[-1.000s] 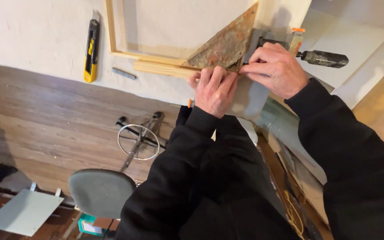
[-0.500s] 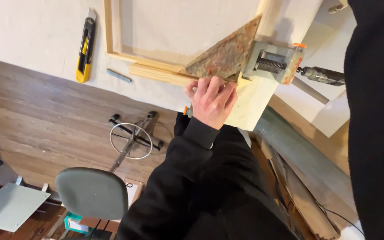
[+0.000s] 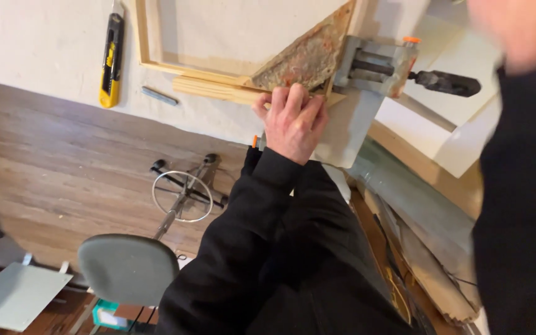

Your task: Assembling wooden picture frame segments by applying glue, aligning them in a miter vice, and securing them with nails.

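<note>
A yellow utility knife [image 3: 111, 59] lies at the far left of the white worktop [image 3: 44, 43]. Next to it is a wooden frame [image 3: 156, 62] with a mottled triangular corner piece [image 3: 308, 59]. The left hand [image 3: 293, 121] reaches forward in a black sleeve, palm down, fingers curled over the frame's near edge at that corner, pressing it. A grey clamp [image 3: 373, 65] grips the corner just beside it. The right hand [image 3: 516, 28], raised at upper right, is blurred; its grip cannot be told.
</note>
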